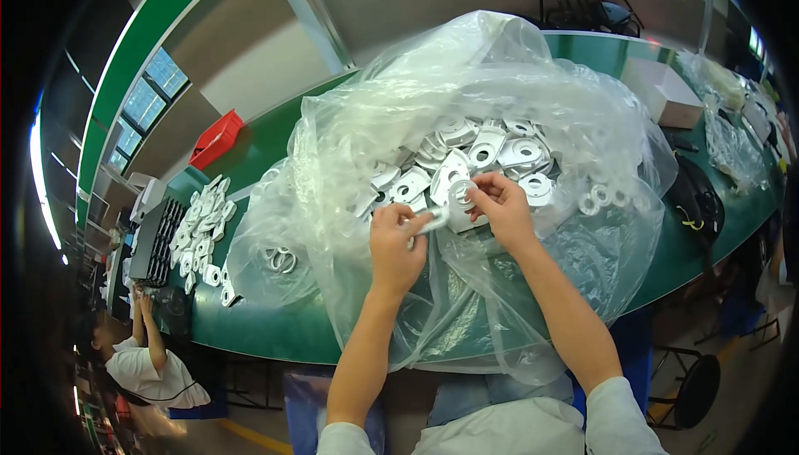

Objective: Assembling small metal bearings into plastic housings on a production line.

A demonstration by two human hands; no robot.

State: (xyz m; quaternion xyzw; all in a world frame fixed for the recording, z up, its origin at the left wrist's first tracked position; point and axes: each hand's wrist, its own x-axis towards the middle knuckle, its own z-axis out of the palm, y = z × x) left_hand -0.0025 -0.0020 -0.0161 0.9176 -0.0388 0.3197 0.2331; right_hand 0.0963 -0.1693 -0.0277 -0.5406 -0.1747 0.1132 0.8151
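Observation:
My left hand (396,248) pinches a pale part (433,220) with a smooth edge; its full shape is hidden by the fingers. Close beside it, my right hand (504,210) holds a round white ring (462,194) between thumb and fingers. Both hands are over the mouth of a large clear plastic bag (366,105) spread on the green table. Inside the bag lies a heap of silver-white parts (483,154), each with a round hole. More white rings (601,197) rest on the plastic to the right, and a few others (281,260) to the left.
Loose white parts (200,226) are piled on the green table (241,322) at left, beside black stacked trays (156,243). A red bin (216,140) stands behind. At right are a white box (663,93) and a black bag (696,197). A co-worker (154,367) sits at far left.

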